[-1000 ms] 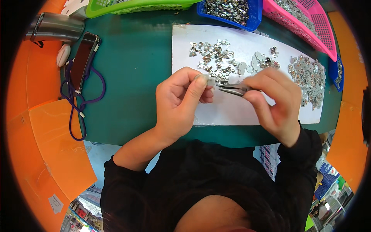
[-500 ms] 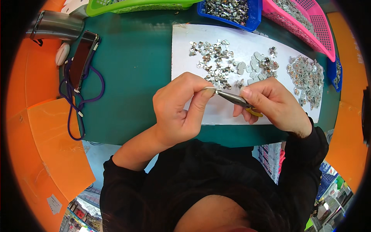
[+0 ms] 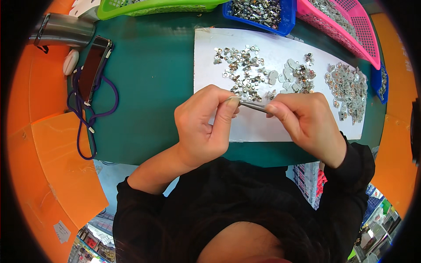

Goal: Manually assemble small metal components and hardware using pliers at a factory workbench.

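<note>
My left hand (image 3: 202, 125) is closed in a pinch, thumb against forefinger, on a small pale flat piece (image 3: 236, 99); only its thin edge shows. My right hand (image 3: 310, 122) grips a pair of needle-nose pliers (image 3: 254, 106), whose handles are hidden inside the fist. The narrow metal tips meet the piece at the left fingertips; what lies between the jaws is too small to tell. Beneath and beyond both hands lies a white board (image 3: 206, 57). It carries a heap of small shiny metal fittings (image 3: 245, 65), some grey plates (image 3: 289, 72), and a pile of grey plate parts (image 3: 348, 94).
Along the far edge stand a green basket (image 3: 162, 8), a blue bin of metal bits (image 3: 285, 26) and a pink basket (image 3: 337, 37); another blue bin (image 3: 377, 83) is at right. A phone (image 3: 93, 70) with a purple cord and a steel cup (image 3: 70, 30) lie left.
My right hand has turned, so the pliers sit narrower and flatter and their yellow handle no longer shows. Their tips have shifted slightly left. My left hand has barely moved.
</note>
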A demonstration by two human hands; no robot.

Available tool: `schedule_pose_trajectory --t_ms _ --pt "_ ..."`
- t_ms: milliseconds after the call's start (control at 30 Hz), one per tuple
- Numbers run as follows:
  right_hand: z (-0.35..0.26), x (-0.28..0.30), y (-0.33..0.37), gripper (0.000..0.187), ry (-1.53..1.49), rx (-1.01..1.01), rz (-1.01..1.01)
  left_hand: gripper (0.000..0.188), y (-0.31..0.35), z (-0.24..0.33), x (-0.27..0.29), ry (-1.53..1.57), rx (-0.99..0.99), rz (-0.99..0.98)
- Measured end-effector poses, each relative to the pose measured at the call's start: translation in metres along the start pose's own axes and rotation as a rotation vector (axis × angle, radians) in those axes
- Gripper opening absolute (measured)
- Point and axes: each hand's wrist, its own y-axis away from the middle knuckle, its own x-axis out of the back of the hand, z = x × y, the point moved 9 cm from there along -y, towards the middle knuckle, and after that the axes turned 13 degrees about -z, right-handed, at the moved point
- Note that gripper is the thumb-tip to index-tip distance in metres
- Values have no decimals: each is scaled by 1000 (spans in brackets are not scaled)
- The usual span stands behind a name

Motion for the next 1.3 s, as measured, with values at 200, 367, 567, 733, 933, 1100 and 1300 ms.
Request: schedule_pose_trajectory --t_ms 200,367,567,733,933,1100,1300 --pt "-24 10 10 9 359 100 229 7 -2 -7 2 52 54 23" --pt "-12 24 10 11 47 131 225 7 -4 -5 3 106 -12 40" --pt "-10 11 5 13 -39 127 185 6 -2 -5 0 132 4 24" --pt "-10 6 4 14 -17 92 221 6 -1 -6 1 90 1 50" --pt "-9 2 4 17 -73 123 302 6 -1 -8 3 125 12 71" --pt "-10 -3 2 19 -68 135 317 8 2 -12 1 223 46 82" --pt "-15 -2 0 17 -35 114 315 13 4 -14 1 368 59 114"
